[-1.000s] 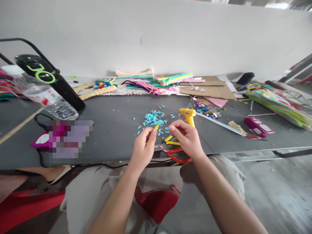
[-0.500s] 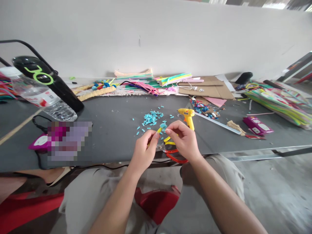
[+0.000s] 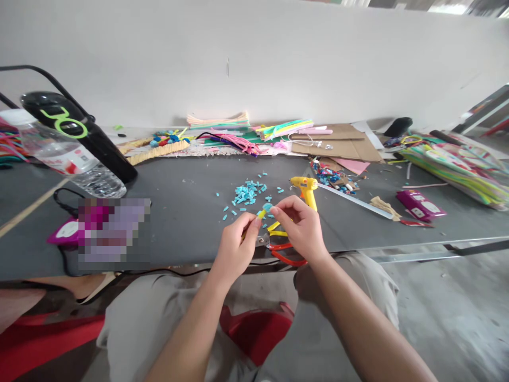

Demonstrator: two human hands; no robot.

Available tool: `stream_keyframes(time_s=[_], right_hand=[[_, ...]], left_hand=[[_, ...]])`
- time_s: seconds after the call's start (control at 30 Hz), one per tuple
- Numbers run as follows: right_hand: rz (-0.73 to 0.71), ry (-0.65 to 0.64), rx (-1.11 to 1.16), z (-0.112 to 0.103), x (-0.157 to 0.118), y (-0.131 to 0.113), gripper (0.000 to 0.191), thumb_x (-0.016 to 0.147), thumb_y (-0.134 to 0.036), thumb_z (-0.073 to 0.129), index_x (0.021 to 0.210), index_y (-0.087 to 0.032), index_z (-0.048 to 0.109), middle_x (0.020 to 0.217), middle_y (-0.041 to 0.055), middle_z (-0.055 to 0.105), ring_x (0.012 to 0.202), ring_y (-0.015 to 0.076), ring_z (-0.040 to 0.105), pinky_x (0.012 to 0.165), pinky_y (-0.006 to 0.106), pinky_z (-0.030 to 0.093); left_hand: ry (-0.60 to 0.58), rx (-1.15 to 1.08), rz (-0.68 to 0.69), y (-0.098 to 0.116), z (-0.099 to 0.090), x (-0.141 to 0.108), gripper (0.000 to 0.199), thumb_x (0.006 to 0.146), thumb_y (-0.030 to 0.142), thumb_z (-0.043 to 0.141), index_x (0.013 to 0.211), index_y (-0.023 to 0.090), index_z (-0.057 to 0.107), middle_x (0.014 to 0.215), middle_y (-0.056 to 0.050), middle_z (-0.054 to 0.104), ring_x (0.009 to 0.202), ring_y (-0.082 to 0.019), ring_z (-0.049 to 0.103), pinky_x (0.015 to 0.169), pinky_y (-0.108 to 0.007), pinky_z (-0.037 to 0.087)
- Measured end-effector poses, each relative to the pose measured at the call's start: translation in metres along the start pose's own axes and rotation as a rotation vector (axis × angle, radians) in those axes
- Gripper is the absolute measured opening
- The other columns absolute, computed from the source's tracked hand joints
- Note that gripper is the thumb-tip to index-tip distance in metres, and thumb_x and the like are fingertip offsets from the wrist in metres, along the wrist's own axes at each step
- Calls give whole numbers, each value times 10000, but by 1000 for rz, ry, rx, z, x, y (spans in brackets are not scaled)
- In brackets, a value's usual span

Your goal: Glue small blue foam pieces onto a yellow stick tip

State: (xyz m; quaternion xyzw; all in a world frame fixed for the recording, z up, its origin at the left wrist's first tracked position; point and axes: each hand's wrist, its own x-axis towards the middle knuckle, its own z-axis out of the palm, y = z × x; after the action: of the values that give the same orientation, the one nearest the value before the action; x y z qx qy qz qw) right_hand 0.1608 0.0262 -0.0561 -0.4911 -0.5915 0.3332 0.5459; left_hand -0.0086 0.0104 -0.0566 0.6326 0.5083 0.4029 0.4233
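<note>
My left hand (image 3: 238, 241) pinches a thin yellow stick (image 3: 261, 214) that has a light blue piece (image 3: 268, 207) at its tip. Fingertips of my right hand (image 3: 299, 225) are pressed together at the right side of that blue piece. Just beyond the hands lies a loose heap of small blue pieces (image 3: 245, 192). A yellow glue gun (image 3: 305, 190) rests behind my right hand. Partly hidden under the hands are cutters with red handles (image 3: 288, 259) and something yellow (image 3: 275, 229).
A water bottle (image 3: 71, 159) and black bottle (image 3: 107, 151) lean at left. Pipe cleaner bundles (image 3: 222, 123) and cardboard (image 3: 342, 146) line the wall. A metal ruler (image 3: 358, 201), purple box (image 3: 420, 206) and bagged bundle (image 3: 457, 167) lie at right.
The blue piece at the yellow tip has turned slightly and shows a rounder face. My right fingertips have shifted a little; my left hand is almost unmoved.
</note>
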Motion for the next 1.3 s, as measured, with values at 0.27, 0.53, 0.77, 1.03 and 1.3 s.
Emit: stream_keyframes(time_s=[0.27,0.53,0.77,1.03,1.3], right_hand=[[96,16,91,0,3,1,284,836,-453,754,825,-198,629,755,7,626,678,135,556,643,273,469],[155,47,186,-8,6,-3,265,858,-461,723,932,-209,691,756,3,623,669,132,548,655,280,494],[100,-167,187,-12,2,-8,273,845,-410,748,1043,-223,740,1045,65,722,873,188,656,764,324,557],[46,-248,186,-16,-1,-7,246,862,-388,734,1048,-227,737,981,65,714,886,207,663,799,360,569],[8,-221,136,-16,-2,-9,253,855,-359,751,1068,-224,739,895,43,678,815,176,623,756,327,544]], left_hand=[[-32,4,2,0,-1,0,334,993,471,481,853,193,602,628,43,389,590,-114,339,554,-246,270],[3,-31,-12,0,-2,1,362,976,500,501,864,183,636,636,36,429,591,-116,366,554,-244,283],[-8,-40,1,-1,-7,3,352,961,499,529,842,187,641,634,30,430,602,-125,377,567,-245,303],[-65,-24,32,-1,-14,3,346,971,484,528,845,184,644,644,34,434,599,-115,373,566,-243,302],[-101,-13,27,-5,-12,4,339,984,476,512,858,186,634,673,29,451,630,-117,386,588,-243,309]])
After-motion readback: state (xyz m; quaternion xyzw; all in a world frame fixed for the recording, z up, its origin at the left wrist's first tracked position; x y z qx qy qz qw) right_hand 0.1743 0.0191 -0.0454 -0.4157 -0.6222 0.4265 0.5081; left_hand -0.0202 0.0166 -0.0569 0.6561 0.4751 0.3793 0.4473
